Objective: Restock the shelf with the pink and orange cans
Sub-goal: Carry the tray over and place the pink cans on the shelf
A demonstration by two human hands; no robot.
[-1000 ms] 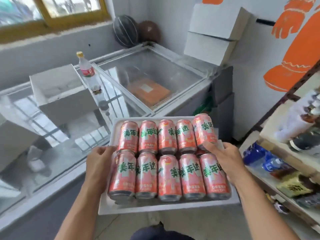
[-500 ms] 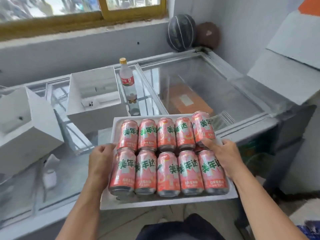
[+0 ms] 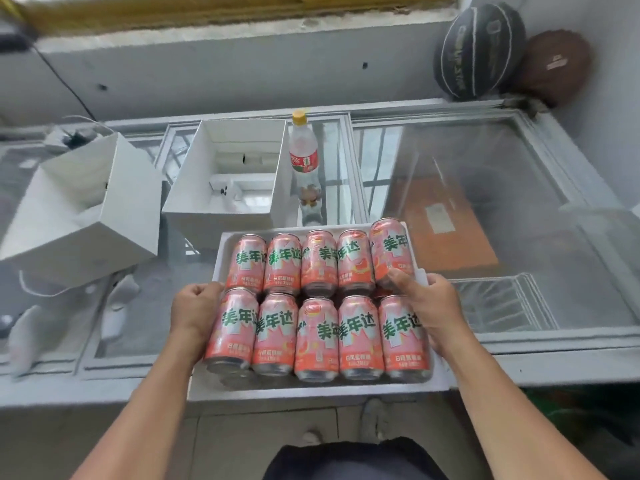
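Note:
A white foam tray point(image 3: 311, 389) holds several pink and orange cans point(image 3: 317, 337) lying in two rows, with more cans hidden beneath them. My left hand point(image 3: 195, 311) grips the tray's left edge, fingers curled round it. My right hand point(image 3: 427, 306) grips the right edge, thumb against the far right can point(image 3: 389, 252), which sits tilted. The tray hangs in front of a glass-topped chest freezer point(image 3: 502, 209). No shelf is in view.
On the freezer lid stand two open white boxes point(image 3: 228, 174) point(image 3: 79, 206) and a clear bottle with a yellow cap point(image 3: 304, 150). Two balls point(image 3: 479, 50) sit in the back right corner. An orange carton point(image 3: 446, 226) shows through the glass.
My view has swung left, away from the shelf at the right, and now faces the freezer squarely. Both hands keep the same grip on the tray.

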